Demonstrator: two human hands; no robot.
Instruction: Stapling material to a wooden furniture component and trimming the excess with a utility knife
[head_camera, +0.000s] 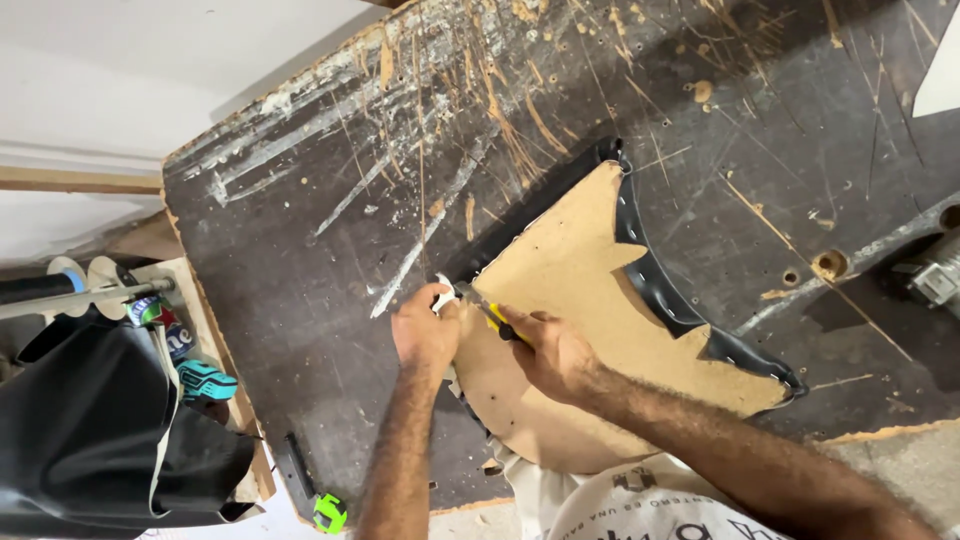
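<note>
Right hand (556, 352) grips yellow-handled knife (487, 310), blade pointing upper-left; left hand (425, 330) pinches panel (580, 300) edge.

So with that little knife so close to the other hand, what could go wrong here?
1. The right hand works a yellow-handled knife with its blade pointing at the left hand, which pinches the black covering right at the board's edge; a slip could cut those fingers.
2. The blade might also nick the black covering stapled around the fibreboard panel, spoiling the wrapped edge.
3. The scarred worktable is rough, so the panel might snag or shift.
</note>
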